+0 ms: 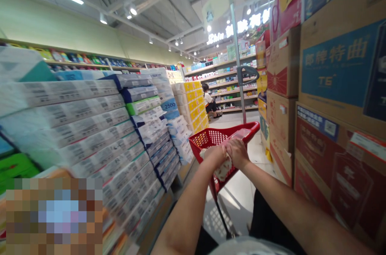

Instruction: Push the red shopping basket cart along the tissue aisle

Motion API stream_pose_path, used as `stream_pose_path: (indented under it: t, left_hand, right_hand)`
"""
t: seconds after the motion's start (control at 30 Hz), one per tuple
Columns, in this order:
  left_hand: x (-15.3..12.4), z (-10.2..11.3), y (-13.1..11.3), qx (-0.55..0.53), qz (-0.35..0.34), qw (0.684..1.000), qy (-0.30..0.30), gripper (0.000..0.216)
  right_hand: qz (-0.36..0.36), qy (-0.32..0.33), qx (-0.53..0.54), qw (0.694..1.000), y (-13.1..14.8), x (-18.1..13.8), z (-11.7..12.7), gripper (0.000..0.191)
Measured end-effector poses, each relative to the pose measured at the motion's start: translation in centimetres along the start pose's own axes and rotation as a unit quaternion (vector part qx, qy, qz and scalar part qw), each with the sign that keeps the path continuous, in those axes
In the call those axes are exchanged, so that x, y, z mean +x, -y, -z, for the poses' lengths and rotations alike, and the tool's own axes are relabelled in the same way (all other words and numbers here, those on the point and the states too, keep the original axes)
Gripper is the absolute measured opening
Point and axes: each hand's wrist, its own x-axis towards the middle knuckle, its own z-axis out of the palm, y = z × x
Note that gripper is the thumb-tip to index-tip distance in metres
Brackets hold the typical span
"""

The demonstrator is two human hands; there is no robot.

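Both my arms reach forward to a red plastic shopping cart (205,139) with perforated sides. My left hand (214,155) is closed over its handle, which the fingers mostly hide. Right beside it, touching, my right hand (237,153) is also closed on the handle. A pale, patterned soft item (222,171) shows below my hands, partly covered by them; I cannot tell what it is. A pinkish panel (239,134) lies just beyond my fingers. A tall grey pole (237,46) with a pale flag-like sign rises beyond the basket.
Stacked tissue packs (90,126) line the left side, with yellow packs (194,104) farther on. Cardboard cartons (334,66) are piled close on the right. Pale floor tiles (241,202) run between them. A person (210,100) is low down near the far shelves (232,82).
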Motion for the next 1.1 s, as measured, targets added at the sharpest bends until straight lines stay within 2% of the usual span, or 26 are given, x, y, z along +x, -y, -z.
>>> stream_pose_path:
  t: [0.07,0.1,0.17,0.2,0.27,0.33,0.37,0.4,0.5,0.57,0.6,0.67,0.73,0.77,0.9,0.97,1.03,1.1]
  left_hand:
    - [-0.5,-0.5,0.1,-0.006,0.002,0.999,-0.050,0.031]
    - [-0.8,-0.9,0.1,-0.017,0.011,0.995,-0.097,0.036]
    - [-1.4,-1.7,0.1,-0.038,-0.015,0.983,-0.181,0.037]
    - [-1.4,-1.8,0.1,-0.038,-0.010,0.981,-0.188,0.038]
    - [-1.1,-1.6,0.2,-0.020,0.021,0.990,-0.139,0.037]
    - [-0.6,-1.0,0.3,0.003,0.015,0.998,-0.056,0.032]
    - [-0.4,-0.8,0.3,0.010,0.008,0.999,-0.034,0.030]
    - [-0.4,-0.8,0.3,0.012,0.007,0.999,-0.038,0.031]
    - [-1.1,-1.5,-0.1,-0.002,0.014,0.988,-0.153,0.039]
    - [-1.4,-1.9,-0.3,-0.012,0.013,0.981,-0.195,0.042]
    - [-1.4,-1.8,-0.3,-0.015,0.025,0.982,-0.186,0.042]
    - [-1.0,-1.4,-0.2,-0.017,0.060,0.991,-0.122,0.042]
    - [-0.7,-0.9,0.0,-0.013,0.065,0.996,-0.056,0.043]
    - [-0.7,-0.8,0.1,-0.010,0.060,0.997,-0.051,0.043]
    - [-1.7,-1.4,0.2,-0.010,0.021,0.986,-0.168,0.039]
    - [-1.8,-1.3,0.2,-0.013,0.037,0.984,-0.175,0.041]
    - [-1.5,-0.7,0.1,-0.007,0.073,0.991,-0.111,0.044]
    - [-1.0,-0.1,0.0,0.012,0.063,0.997,-0.033,0.040]
  right_hand:
    - [0.000,-0.003,0.004,1.000,0.2,0.0,0.0,0.028]
    - [0.000,-0.003,0.004,1.000,0.2,-0.1,-0.1,0.028]
    - [-0.001,0.000,0.002,1.000,0.2,-0.1,-0.2,0.028]
    - [0.000,0.001,0.001,1.000,0.2,-0.1,-0.3,0.028]
    - [0.002,-0.001,0.000,1.000,0.2,-0.1,-0.4,0.028]
    - [0.002,-0.008,-0.001,1.000,0.3,-0.1,-0.4,0.028]
    - [0.001,-0.012,-0.003,1.000,0.3,-0.1,-0.4,0.028]
    - [-0.001,-0.013,-0.004,1.000,0.4,-0.1,-0.4,0.028]
    - [0.000,-0.011,0.002,1.000,0.4,-0.2,-0.4,0.029]
    - [0.001,-0.009,0.005,1.000,0.3,-0.2,-0.4,0.028]
    - [0.000,-0.009,0.005,1.000,0.3,-0.2,-0.4,0.028]
    - [-0.002,-0.011,0.000,1.000,0.5,-0.2,-0.4,0.028]
    - [-0.005,-0.011,-0.005,1.000,0.7,-0.2,-0.4,0.028]
    - [-0.005,-0.011,-0.007,1.000,0.8,-0.1,-0.4,0.028]
    - [-0.007,-0.008,0.002,1.000,1.1,-0.2,-0.5,0.029]
    - [-0.005,-0.005,0.009,1.000,1.1,-0.3,-0.6,0.028]
    - [-0.003,-0.004,0.010,1.000,1.1,-0.2,-0.6,0.027]
    - [-0.004,-0.005,0.004,1.000,1.0,-0.2,-0.5,0.027]
